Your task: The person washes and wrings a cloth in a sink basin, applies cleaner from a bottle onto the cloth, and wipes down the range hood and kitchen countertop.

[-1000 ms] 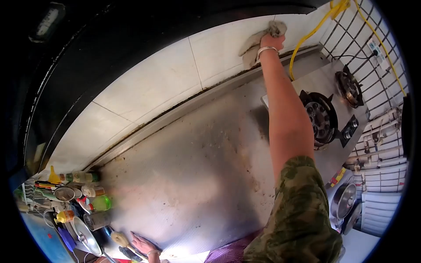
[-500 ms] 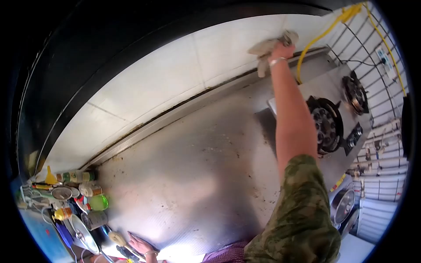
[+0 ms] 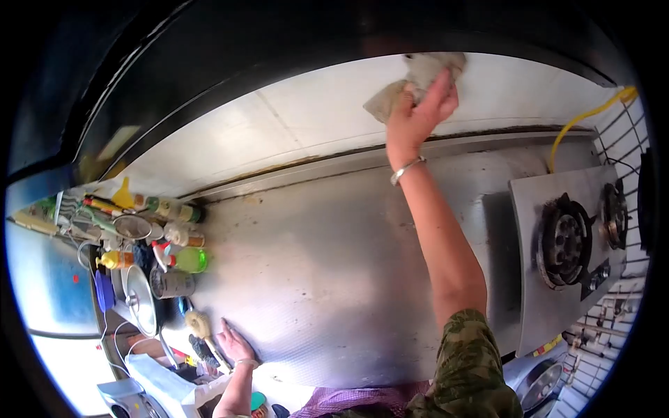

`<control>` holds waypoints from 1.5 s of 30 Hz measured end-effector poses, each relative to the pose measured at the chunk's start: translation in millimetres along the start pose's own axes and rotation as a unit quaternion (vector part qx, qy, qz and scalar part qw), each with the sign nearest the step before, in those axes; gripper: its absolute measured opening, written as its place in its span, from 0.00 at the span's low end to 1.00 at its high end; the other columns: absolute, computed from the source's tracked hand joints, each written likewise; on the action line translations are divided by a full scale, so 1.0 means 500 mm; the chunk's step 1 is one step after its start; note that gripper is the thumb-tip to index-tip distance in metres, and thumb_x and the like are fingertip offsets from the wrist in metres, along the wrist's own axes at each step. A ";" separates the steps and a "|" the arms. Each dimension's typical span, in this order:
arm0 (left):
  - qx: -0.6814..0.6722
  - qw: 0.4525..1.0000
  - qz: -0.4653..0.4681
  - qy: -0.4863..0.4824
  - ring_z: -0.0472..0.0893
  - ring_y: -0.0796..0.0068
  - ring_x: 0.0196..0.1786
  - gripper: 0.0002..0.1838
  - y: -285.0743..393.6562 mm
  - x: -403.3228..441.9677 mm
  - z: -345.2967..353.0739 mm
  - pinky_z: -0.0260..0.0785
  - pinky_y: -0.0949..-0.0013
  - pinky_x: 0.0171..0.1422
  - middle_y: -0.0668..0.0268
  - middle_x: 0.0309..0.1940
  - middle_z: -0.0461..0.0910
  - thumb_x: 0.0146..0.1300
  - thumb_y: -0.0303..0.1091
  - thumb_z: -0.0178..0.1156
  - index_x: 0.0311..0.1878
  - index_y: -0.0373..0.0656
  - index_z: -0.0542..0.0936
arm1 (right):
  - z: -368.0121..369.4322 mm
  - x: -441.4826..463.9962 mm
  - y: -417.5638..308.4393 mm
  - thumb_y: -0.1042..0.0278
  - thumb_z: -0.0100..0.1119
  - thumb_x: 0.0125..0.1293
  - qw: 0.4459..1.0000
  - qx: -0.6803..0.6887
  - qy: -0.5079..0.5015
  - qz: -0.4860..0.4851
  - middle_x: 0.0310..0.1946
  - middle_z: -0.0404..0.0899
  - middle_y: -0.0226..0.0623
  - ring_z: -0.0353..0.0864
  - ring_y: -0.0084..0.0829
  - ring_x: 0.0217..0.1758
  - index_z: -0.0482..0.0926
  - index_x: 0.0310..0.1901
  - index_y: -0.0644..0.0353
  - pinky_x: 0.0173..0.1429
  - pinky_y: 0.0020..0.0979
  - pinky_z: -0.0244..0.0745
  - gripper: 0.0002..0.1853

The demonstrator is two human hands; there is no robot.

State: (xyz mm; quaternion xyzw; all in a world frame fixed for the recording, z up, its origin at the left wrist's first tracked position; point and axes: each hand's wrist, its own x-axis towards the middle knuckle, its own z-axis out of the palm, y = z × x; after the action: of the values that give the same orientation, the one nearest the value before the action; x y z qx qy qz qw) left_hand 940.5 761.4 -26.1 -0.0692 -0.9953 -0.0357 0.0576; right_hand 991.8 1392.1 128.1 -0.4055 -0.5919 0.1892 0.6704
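My right hand (image 3: 422, 111) presses a grey-beige cloth (image 3: 433, 70) against the white tiled wall (image 3: 334, 90), just under the dark hood. Its fingers are spread over the cloth, and a silver bangle circles the wrist. My left hand (image 3: 235, 343) rests flat with fingers apart on the near left edge of the steel counter (image 3: 320, 258), holding nothing. Beside it lie a round-headed brush (image 3: 198, 323) and a dark bristly one.
Bottles, a green spray bottle (image 3: 189, 260), a strainer (image 3: 132, 226) and a pot lid (image 3: 139, 299) crowd the left end. A gas stove (image 3: 563, 240) stands at the right, near a yellow hose (image 3: 582, 122). The dark hood (image 3: 279, 49) overhangs the wall.
My right hand has moved left along the wall and higher, with the cloth. The view has turned, bringing more of the left end in. My left hand stays on the counter edge.
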 end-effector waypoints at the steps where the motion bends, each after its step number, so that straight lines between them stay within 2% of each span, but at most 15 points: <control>1: 0.008 1.000 0.024 0.017 0.73 0.53 0.46 0.27 -0.005 -0.001 0.002 0.65 0.54 0.54 0.53 0.42 0.67 0.71 0.36 0.46 0.74 0.48 0.66 | 0.014 -0.025 -0.038 0.76 0.56 0.64 0.999 -0.013 -0.025 -0.024 0.68 0.51 0.55 0.56 0.52 0.68 0.58 0.74 0.57 0.73 0.45 0.55 0.36; 6: -0.029 0.999 0.032 0.009 0.72 0.52 0.45 0.28 -0.006 0.000 -0.014 0.66 0.53 0.52 0.52 0.42 0.68 0.70 0.34 0.50 0.73 0.48 0.67 | 0.102 -0.136 -0.189 0.75 0.61 0.60 0.991 -0.020 -0.068 -0.113 0.68 0.53 0.58 0.58 0.58 0.66 0.68 0.69 0.48 0.68 0.50 0.62 0.33; 9: -0.065 0.998 0.026 0.011 0.72 0.51 0.43 0.27 -0.019 0.001 -0.006 0.65 0.53 0.51 0.52 0.39 0.70 0.68 0.33 0.51 0.71 0.44 0.69 | 0.172 -0.204 -0.286 0.79 0.58 0.57 0.989 0.008 -0.052 -0.137 0.65 0.56 0.54 0.58 0.55 0.64 0.74 0.63 0.55 0.66 0.50 0.62 0.29; 12: -0.075 0.996 0.045 0.025 0.72 0.54 0.42 0.27 -0.020 0.006 -0.019 0.66 0.55 0.50 0.55 0.37 0.70 0.66 0.32 0.54 0.70 0.43 0.71 | 0.255 -0.290 -0.356 0.79 0.60 0.56 0.969 -0.060 -0.053 -0.235 0.62 0.60 0.51 0.62 0.53 0.61 0.78 0.57 0.48 0.61 0.50 0.66 0.26; 14: -0.089 0.995 0.041 0.013 0.72 0.56 0.41 0.28 -0.022 0.014 -0.026 0.66 0.56 0.49 0.56 0.36 0.70 0.65 0.32 0.55 0.70 0.42 0.71 | 0.321 -0.362 -0.382 0.79 0.58 0.56 0.959 -0.067 -0.070 -0.265 0.62 0.65 0.41 0.65 0.50 0.60 0.80 0.57 0.36 0.58 0.47 0.68 0.28; 19: -0.136 0.990 0.027 0.005 0.72 0.58 0.41 0.30 -0.041 0.013 -0.030 0.67 0.57 0.48 0.59 0.36 0.70 0.63 0.31 0.59 0.70 0.42 0.71 | 0.375 -0.478 -0.460 0.76 0.54 0.58 0.832 -0.124 -0.244 -0.482 0.65 0.67 0.31 0.65 0.46 0.62 0.76 0.62 0.31 0.59 0.46 0.68 0.31; 22: -0.170 0.985 0.031 0.005 0.71 0.58 0.41 0.31 -0.063 0.010 -0.012 0.67 0.57 0.47 0.59 0.35 0.70 0.62 0.31 0.60 0.70 0.43 0.70 | 0.421 -0.483 -0.559 0.74 0.54 0.59 0.779 -0.092 -0.265 -0.560 0.66 0.66 0.30 0.65 0.45 0.64 0.74 0.64 0.30 0.60 0.46 0.70 0.32; 25: -0.167 0.986 0.008 -0.007 0.71 0.58 0.41 0.32 -0.053 0.021 0.000 0.67 0.56 0.46 0.60 0.35 0.70 0.61 0.31 0.60 0.71 0.44 0.70 | 0.472 -0.479 -0.645 0.74 0.53 0.61 0.803 -0.080 -0.248 -0.536 0.66 0.66 0.29 0.65 0.44 0.65 0.70 0.68 0.29 0.58 0.50 0.71 0.33; 27: -0.157 0.987 0.004 -0.014 0.71 0.58 0.41 0.33 -0.059 0.018 0.002 0.67 0.56 0.46 0.60 0.35 0.70 0.61 0.31 0.61 0.71 0.45 0.69 | 0.481 -0.499 -0.628 0.72 0.53 0.61 0.795 -0.104 -0.224 -0.554 0.66 0.65 0.28 0.65 0.42 0.64 0.68 0.69 0.28 0.55 0.50 0.70 0.34; 30: -0.162 0.986 -0.002 -0.029 0.71 0.58 0.41 0.33 -0.058 0.020 0.000 0.67 0.56 0.45 0.60 0.35 0.70 0.60 0.30 0.61 0.71 0.45 0.69 | 0.488 -0.562 -0.488 0.70 0.55 0.61 0.712 -0.133 -0.225 -0.652 0.64 0.66 0.27 0.65 0.40 0.63 0.71 0.67 0.29 0.53 0.46 0.70 0.32; 32: -0.164 0.986 0.008 -0.018 0.71 0.58 0.41 0.33 -0.056 0.020 -0.006 0.67 0.56 0.45 0.61 0.35 0.70 0.60 0.30 0.61 0.71 0.45 0.69 | 0.463 -0.622 -0.389 0.68 0.57 0.59 0.648 -0.185 -0.284 -0.682 0.62 0.68 0.26 0.66 0.38 0.61 0.73 0.64 0.30 0.51 0.45 0.69 0.29; 35: -0.159 0.987 0.014 -0.004 0.71 0.58 0.40 0.34 -0.057 0.028 -0.001 0.67 0.57 0.45 0.61 0.35 0.70 0.60 0.30 0.61 0.72 0.45 0.69 | 0.407 -0.659 -0.308 0.67 0.58 0.59 0.628 -0.236 -0.394 -0.628 0.59 0.69 0.25 0.68 0.36 0.58 0.75 0.62 0.31 0.50 0.44 0.69 0.28; 39: -0.159 0.987 0.019 -0.027 0.71 0.58 0.40 0.34 -0.062 0.026 -0.007 0.67 0.57 0.46 0.61 0.35 0.69 0.59 0.30 0.62 0.72 0.45 0.69 | 0.343 -0.591 -0.288 0.68 0.59 0.58 0.619 -0.275 -0.416 -0.607 0.56 0.69 0.26 0.67 0.34 0.57 0.77 0.60 0.33 0.48 0.37 0.71 0.27; 41: -0.163 0.986 0.017 -0.032 0.71 0.59 0.40 0.34 -0.059 0.030 -0.020 0.67 0.57 0.46 0.61 0.35 0.69 0.59 0.29 0.61 0.72 0.45 0.68 | 0.277 -0.538 -0.264 0.72 0.59 0.57 0.633 -0.333 -0.439 -0.544 0.57 0.69 0.28 0.67 0.36 0.58 0.78 0.60 0.34 0.48 0.38 0.72 0.28; 45: -0.160 0.986 0.029 -0.023 0.71 0.58 0.40 0.35 -0.067 0.032 -0.015 0.67 0.57 0.46 0.61 0.36 0.69 0.60 0.29 0.61 0.73 0.44 0.68 | 0.167 -0.485 -0.211 0.80 0.59 0.55 0.728 -0.299 -0.432 -0.441 0.60 0.67 0.37 0.67 0.46 0.60 0.77 0.61 0.41 0.54 0.46 0.74 0.31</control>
State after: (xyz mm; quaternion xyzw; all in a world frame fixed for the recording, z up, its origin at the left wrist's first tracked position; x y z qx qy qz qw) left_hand 921.1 730.0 -18.9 -0.1073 -0.9755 -0.1907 0.0240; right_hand 833.5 1177.8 51.5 -0.1529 -0.9557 -0.1596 0.1944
